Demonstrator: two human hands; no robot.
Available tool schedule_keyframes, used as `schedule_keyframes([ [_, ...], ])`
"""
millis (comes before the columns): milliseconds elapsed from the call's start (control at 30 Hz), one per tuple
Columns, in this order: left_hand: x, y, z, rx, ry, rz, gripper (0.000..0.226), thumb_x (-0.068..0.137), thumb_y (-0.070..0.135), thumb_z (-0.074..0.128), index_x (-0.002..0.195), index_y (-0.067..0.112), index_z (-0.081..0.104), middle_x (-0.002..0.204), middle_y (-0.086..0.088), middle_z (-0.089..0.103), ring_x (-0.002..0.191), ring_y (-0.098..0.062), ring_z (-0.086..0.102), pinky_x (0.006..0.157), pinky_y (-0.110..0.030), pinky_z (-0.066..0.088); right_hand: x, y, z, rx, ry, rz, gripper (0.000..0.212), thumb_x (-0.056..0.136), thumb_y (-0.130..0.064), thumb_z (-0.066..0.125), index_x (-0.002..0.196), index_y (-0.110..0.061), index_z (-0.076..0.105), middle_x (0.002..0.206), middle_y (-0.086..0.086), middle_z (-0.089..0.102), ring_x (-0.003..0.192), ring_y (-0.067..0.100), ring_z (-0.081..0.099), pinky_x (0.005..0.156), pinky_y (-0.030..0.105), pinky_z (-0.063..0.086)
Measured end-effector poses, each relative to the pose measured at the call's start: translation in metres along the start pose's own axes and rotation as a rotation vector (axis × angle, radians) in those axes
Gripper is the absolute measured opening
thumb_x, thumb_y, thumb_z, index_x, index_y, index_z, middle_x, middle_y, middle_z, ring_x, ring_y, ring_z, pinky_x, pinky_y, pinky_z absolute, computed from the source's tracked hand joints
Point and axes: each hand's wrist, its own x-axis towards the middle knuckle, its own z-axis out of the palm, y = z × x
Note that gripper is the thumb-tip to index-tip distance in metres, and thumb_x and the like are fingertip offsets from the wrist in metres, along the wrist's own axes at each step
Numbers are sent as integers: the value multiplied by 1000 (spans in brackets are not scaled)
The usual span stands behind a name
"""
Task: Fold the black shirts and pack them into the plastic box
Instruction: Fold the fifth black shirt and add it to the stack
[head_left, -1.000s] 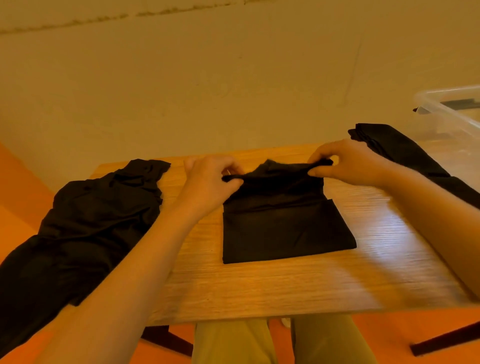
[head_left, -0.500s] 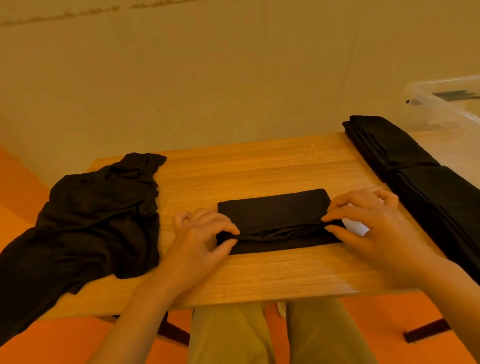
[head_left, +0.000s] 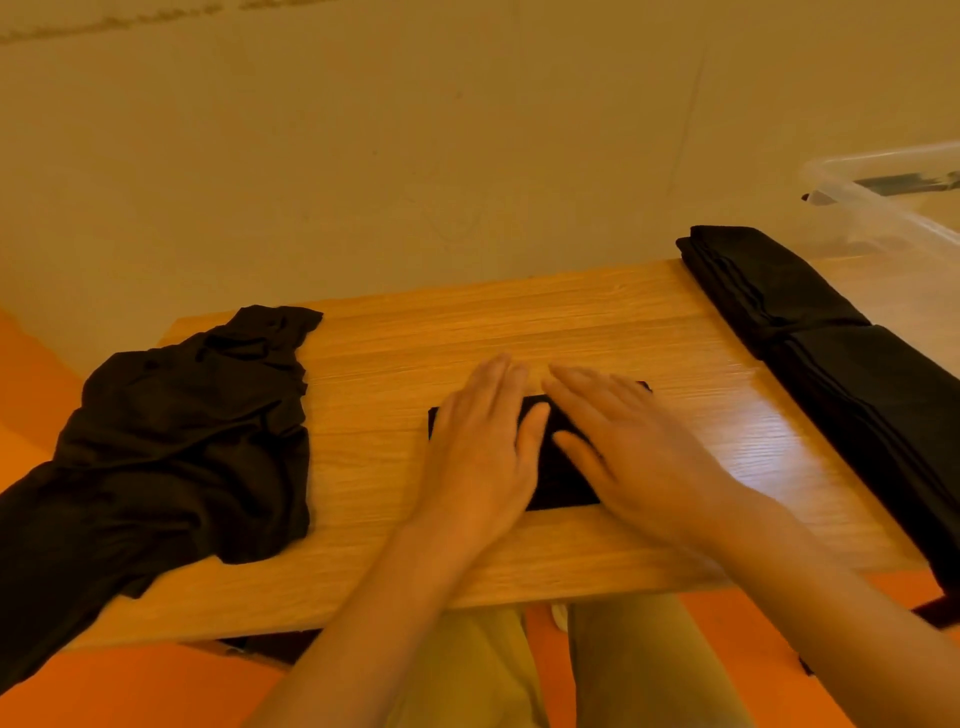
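— What's nearest the camera?

— The person's legs in tan trousers (head_left: 467, 675), below the near edge of the desk (head_left: 519, 322), with orange floor (head_left: 130, 691) on both sides of them. Two bare forearms reach over that edge.

— And the hands?

— Both lie flat, palms down, fingers straight, on the small folded shirt (head_left: 558, 467). The left hand (head_left: 480, 447) covers its left part, the right hand (head_left: 623, 441) its right part. The hands are side by side, with a narrow strip of black cloth showing between them. Neither grips anything; they press on the cloth.

— Where does the folded shirt sit?

— On the desk, near its front edge, about midway across. Only its left edge, the strip between the hands, a far right corner and a bit of the near edge show.

— What lies to the left of the folded shirt?

— A crumpled heap of unfolded black shirts (head_left: 171, 431), well apart from it, spilling over the desk's left edge and hanging down.

— And to its right?

— A stack of folded black shirts (head_left: 831, 364), laid in a long row along the desk's right edge, also apart from the hands.

— Anything beyond the stack?

— The clear plastic box (head_left: 883, 208), just behind and to the right of the stack, cut off by the frame. Farther still is a plain beige wall (head_left: 415, 130).
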Motion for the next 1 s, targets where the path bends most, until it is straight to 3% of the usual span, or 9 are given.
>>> schedule_keyframes([
  [100, -4, -9, 15, 197, -192, -18, 64, 94, 58, -3, 152, 33, -7, 159, 13, -14, 144, -3, -17, 118, -29, -11, -11, 3, 16, -22, -98, 37, 77, 86, -65, -13, 150, -26, 5, 156, -10, -2, 146, 7, -4, 118, 30, -3],
  [267, -5, -15, 15, 247, -250, 17, 59, 96, 57, 3, 150, 37, -10, 157, 14, -19, 143, -3, -21, 119, -32, -11, -24, 11, 12, -66, -152, 88, 79, 80, -69, -14, 148, -29, -9, 155, -13, -13, 143, 0, -15, 118, 26, -8],
  [400, -8, -22, 12, 241, -233, 20, 70, 85, 65, -8, 150, 40, -7, 157, 16, -17, 143, -1, -21, 119, -32, -12, -25, 16, 8, -43, -171, 96, 81, 79, -69, -14, 150, -29, -6, 156, -15, -11, 142, -2, -14, 117, 23, -10],
  [500, -19, -36, 4, 167, -182, 55, 77, 80, 69, -13, 150, 43, 5, 158, 18, -8, 143, 3, -15, 116, -30, -17, -30, 21, -3, 98, -153, 113, 81, 80, -68, -9, 150, -32, 10, 156, -18, 3, 141, -8, -8, 113, 14, -10],
  [567, -22, -46, -7, 40, -120, 26, 76, 82, 69, -4, 145, 43, 29, 158, 19, 9, 144, 4, 1, 114, -23, -12, -34, 24, -14, 204, -73, 184, 72, 89, -64, 4, 145, -31, 33, 152, -20, 21, 140, -6, 10, 112, 12, 3],
  [667, -13, -56, -24, -41, 28, -87, 46, 97, 54, 31, 130, 34, 56, 148, 13, 38, 136, -3, 31, 113, -26, 10, -32, 31, -26, 194, 79, 264, 44, 97, -42, 37, 135, -25, 50, 144, -10, 45, 132, 9, 39, 104, 21, 31],
  [800, 5, -54, -45, -104, -129, -327, 53, 92, 40, 58, 141, 23, 43, 135, 4, 52, 123, -16, 49, 104, -40, 41, -15, 38, -33, 113, -119, 424, 62, 91, -41, 57, 144, -18, 35, 140, 1, 47, 126, 19, 44, 102, 31, 40],
  [900, 12, -48, -50, -155, -280, -402, 69, 84, 35, 71, 143, 18, 39, 128, 0, 55, 114, -18, 54, 95, -34, 47, -5, 39, -37, 175, -223, 531, 78, 85, -40, 67, 147, -16, 27, 142, 4, 44, 127, 22, 44, 103, 34, 41],
  [1000, 13, -42, -51, -195, -354, -491, 68, 80, 30, 76, 139, 13, 44, 131, -4, 55, 118, -21, 54, 90, -28, 44, 1, 38, -40, 255, -260, 641, 74, 81, -39, 72, 141, -13, 38, 131, 5, 54, 116, 22, 53, 93, 32, 47],
])
